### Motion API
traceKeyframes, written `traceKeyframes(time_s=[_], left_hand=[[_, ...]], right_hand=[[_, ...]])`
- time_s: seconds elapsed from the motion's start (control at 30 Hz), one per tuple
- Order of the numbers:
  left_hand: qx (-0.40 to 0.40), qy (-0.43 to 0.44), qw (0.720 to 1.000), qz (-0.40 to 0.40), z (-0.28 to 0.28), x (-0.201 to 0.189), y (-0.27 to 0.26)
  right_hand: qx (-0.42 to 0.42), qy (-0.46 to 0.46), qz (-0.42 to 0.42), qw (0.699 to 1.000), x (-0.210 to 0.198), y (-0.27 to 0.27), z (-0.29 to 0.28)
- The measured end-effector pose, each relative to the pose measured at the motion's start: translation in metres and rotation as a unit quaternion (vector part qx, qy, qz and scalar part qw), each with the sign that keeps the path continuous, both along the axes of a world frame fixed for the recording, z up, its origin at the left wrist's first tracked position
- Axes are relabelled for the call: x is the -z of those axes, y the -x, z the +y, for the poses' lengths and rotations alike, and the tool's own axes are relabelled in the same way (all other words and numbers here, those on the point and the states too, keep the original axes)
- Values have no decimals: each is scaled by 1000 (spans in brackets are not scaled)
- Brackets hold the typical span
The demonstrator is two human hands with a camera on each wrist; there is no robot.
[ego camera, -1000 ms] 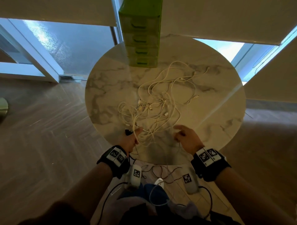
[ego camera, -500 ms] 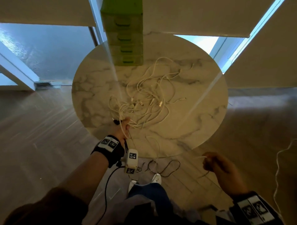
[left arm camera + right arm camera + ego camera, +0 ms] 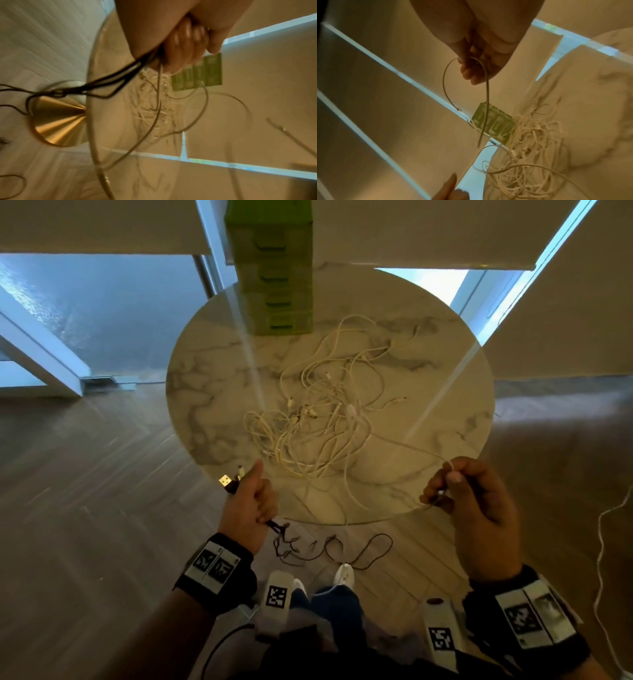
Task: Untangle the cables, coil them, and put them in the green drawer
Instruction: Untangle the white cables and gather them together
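We've got bare forearms here, each wrist wrapped in a black band (image 3: 219, 573) carrying white square-coded marker tags, a white tagged camera block (image 3: 276, 597) under each, a black lead (image 3: 222, 648) trailing off, blue trousers, white shoes (image 3: 344, 574) below

Head looks down; wrists share table (image 3: 445, 419)

green drawer unit (image 3: 272, 261) top cut off | left wrist view blurred (motion) | cable ends hidden in hands

Dim warm room, cool daylight from windows (image 3: 424, 273) behind; wrist views blurred, edges bent by wide-angle distortion.
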State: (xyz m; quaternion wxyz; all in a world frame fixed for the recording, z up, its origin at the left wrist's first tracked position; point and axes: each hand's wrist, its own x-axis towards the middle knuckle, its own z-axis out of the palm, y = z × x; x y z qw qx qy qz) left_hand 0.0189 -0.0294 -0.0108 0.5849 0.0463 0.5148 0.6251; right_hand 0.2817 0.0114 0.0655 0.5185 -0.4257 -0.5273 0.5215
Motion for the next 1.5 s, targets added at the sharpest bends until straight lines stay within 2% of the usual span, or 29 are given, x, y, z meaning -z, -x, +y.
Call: traceKeyframes(time_s=[0.1, 0.17, 0.33, 0.5, 0.67, 0.77, 0.83, 0.9, 0.97, 1.03, 1.13, 1.2, 1.23, 1.3, 1.37, 1.4, 1.43, 1.47, 1.5], left_hand=[[90, -57, 994, -30, 7, -27, -12], [111, -101, 987, -49, 12, -37, -21], [127, -207, 961, -135, 20, -45, -31], [111, -202, 968, -100, 25, -44, -34], [93, -122, 988, 30, 19, -37, -33], [61, -90, 994, -22, 6, -27, -26], [83, -74, 993, -50, -5, -23, -14], [118, -43, 991, -49, -15, -22, -2], [137, -13, 989, -46, -24, -18, 7], [142, -3, 989, -43, -31, -15, 14], [154, -35, 986, -51, -39, -18, 28], [151, -63, 985, -48, -41, -22, 40], [146, -71, 986, -43, -41, -23, 45], [143, -78, 986, -33, -40, -26, 50], [152, -79, 985, -29, -38, -26, 47], [158, -79, 984, -30, -38, -26, 44], [163, -79, 983, -33, -38, -26, 41], [165, -80, 982, -33, -39, -27, 39], [165, -81, 982, -33, -40, -28, 38]], right_hand=[[-44, -119, -15, 992, -15, 23, -9], [-58, -165, -51, 983, -13, 37, -14], [-68, -154, -174, 970, 17, 52, -19], [-122, -178, -277, 936, 46, 40, -22], [-251, -156, -345, 891, 75, 24, -30], [-316, -68, -367, 872, 85, 23, -31], [-301, 9, -377, 876, 85, 28, -23], [-228, 46, -387, 892, 84, 40, -10], [-159, 52, -399, 902, 82, 57, 8], [-137, 52, -394, 907, 85, 72, 29], [-91, 86, -418, 900, 97, 79, 71], [-96, 129, -462, 872, 89, 77, 94], [-114, 134, -465, 868, 80, 77, 99], [-153, 88, -431, 885, 61, 87, 90], [-198, -19, -388, 900, 44, 108, 62], [-253, -82, -380, 886, 41, 121, 45], [-330, -145, -392, 846, 45, 132, 31], [-413, -202, -429, 778, 55, 142, 23], [-468, -236, -491, 695, 69, 147, 22]])
